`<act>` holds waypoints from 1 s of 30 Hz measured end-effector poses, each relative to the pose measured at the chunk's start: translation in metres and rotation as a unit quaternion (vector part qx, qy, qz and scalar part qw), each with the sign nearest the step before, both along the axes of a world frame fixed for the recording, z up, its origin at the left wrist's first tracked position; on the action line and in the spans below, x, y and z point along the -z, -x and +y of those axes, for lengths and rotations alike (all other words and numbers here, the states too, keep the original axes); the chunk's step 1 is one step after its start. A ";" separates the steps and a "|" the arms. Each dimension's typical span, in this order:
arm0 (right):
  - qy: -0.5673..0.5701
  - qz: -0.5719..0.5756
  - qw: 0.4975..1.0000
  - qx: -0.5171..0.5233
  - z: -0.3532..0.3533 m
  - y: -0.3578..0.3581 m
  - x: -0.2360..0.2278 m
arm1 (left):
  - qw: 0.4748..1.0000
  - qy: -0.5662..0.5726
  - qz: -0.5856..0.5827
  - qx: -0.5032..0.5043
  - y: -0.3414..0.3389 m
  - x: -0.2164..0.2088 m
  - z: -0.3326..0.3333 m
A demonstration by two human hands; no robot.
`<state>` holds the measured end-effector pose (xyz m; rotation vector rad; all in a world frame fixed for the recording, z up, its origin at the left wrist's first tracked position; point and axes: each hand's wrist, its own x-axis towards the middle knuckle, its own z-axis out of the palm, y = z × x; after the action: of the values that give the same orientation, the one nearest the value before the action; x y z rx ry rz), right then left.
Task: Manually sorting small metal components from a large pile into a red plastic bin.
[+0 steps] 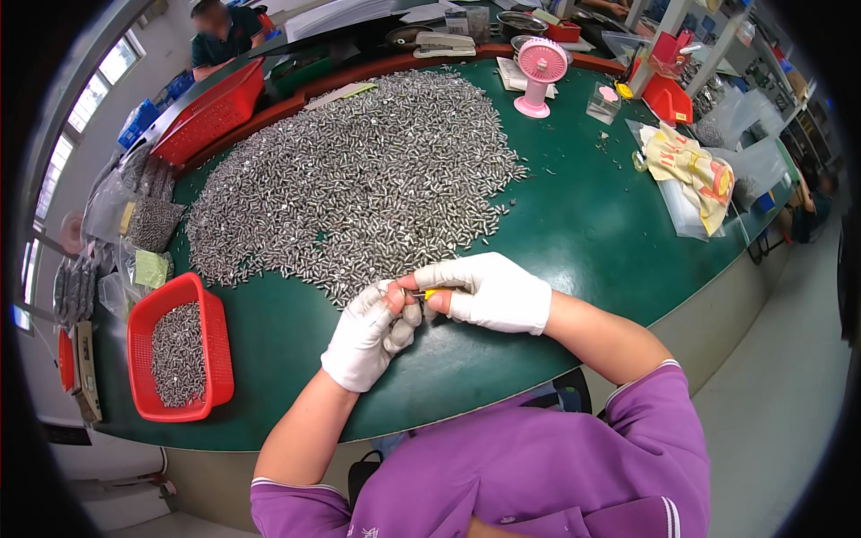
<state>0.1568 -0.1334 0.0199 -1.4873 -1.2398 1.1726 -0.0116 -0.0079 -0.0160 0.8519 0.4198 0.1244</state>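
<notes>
A great heap of small silvery metal pins (359,170) spreads over the green table (574,233). At the heap's near edge my two hands meet, both in white gloves with some fingertips bare. My left hand (369,334) is closed in a pinch, with thumb and forefinger together on something too small to make out. Closed as well, my right hand (493,291) grips a small yellow-handled tool (432,293) whose thin metal tip points at the left fingertips. The tool's far end is hidden in my right palm.
At left stands a red plastic basket (220,359) partly filled with pins. Another red basket (211,112) leans at the far left, near bagged parts (154,222). A pink fan (538,76) and a yellow cloth bag (691,170) are to the right. A person (224,40) sits across the table.
</notes>
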 end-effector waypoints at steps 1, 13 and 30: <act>-0.011 -0.031 0.999 -0.004 0.000 0.000 0.001 | 1.000 0.014 -0.010 0.011 0.001 0.001 0.001; -0.188 -0.463 0.866 -0.015 0.000 0.004 0.004 | 0.999 0.029 -0.013 0.016 -0.002 -0.003 0.000; -0.174 -0.216 0.960 0.042 -0.002 -0.003 0.013 | 0.997 -0.072 -0.007 -0.013 0.000 -0.001 -0.002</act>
<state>0.1600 -0.1352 0.0069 -1.5471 -1.5619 0.5444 -0.0118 -0.0101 -0.0148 0.9867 0.4123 0.1865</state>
